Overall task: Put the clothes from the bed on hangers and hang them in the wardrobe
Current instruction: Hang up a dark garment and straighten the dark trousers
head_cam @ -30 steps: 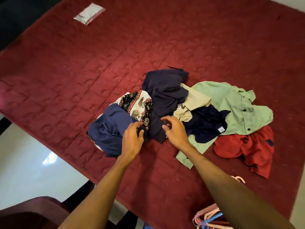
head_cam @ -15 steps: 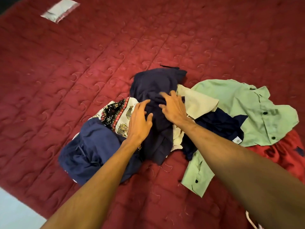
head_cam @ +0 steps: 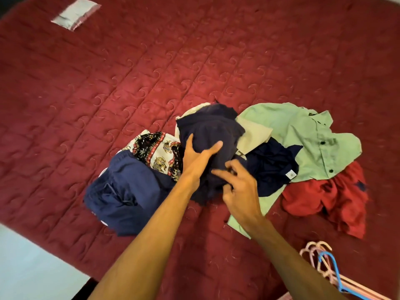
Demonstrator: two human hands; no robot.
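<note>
As left hand (head_cam: 199, 158) and right hand (head_cam: 240, 189) clutch the navy garment (head_cam: 212, 126), the white tag (head_cam: 290, 175) is unreadable.

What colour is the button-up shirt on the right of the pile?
Head view: pale green button-up shirt.

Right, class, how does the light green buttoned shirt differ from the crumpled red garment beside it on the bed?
The light green buttoned shirt lies spread out, showing collar and dark buttons; the crumpled red garment is bunched, showing none. The green shirt sits farther up the dark red quilted bed; the red garment lies nearer the pink and blue hangers. Shared: both rest on that bed; the left hand and right hand handle a dark navy garment.
</note>
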